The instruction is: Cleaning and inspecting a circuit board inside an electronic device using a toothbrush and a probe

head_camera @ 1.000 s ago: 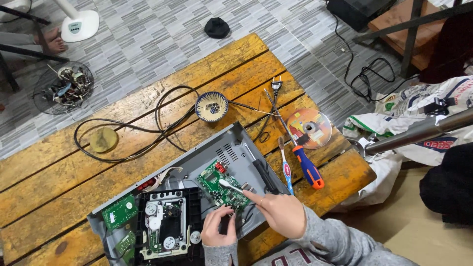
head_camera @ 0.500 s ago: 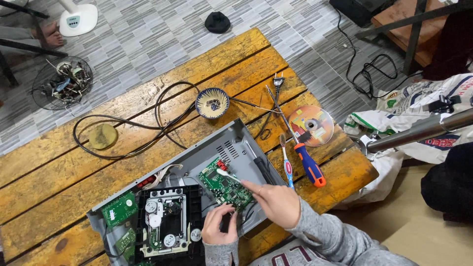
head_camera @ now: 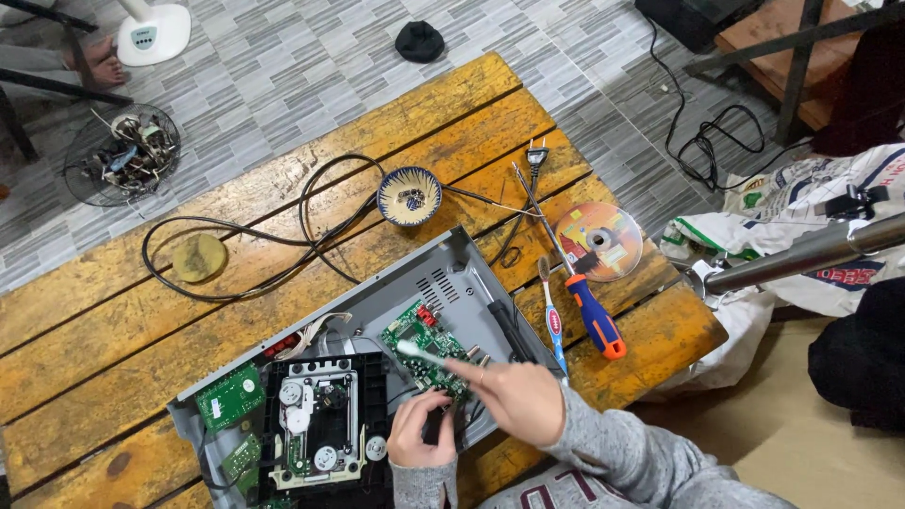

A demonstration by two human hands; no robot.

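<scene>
While the right hand pinched a thin white brush in closed fingers, its long axis ran from lower right to upper left, the tip pointing up-left and resting on the green board. That board lay inside the open grey case, near its right end, tilted along the same slant as the case. The left hand sat just below the board, fingers curled against the dark parts at the case's near edge; whether it gripped anything could not be told. Left of the board stood the disc drive, a black frame with white gears, and further left two small green boards at the case's corner. A ribbon cable curled above the drive.

The case rested slantwise on the wooden table. Just beside its right wall lay a toothbrush and a screwdriver with a blue and orange handle, both pointing up-left, with a disc under the screwdriver's shaft. Above the case stood a small bowl holding screws, a black cord looping past it toward a round yellow lid, and a plug near the table's far edge. Off the table, a wire basket of parts sat on the tiled floor.
</scene>
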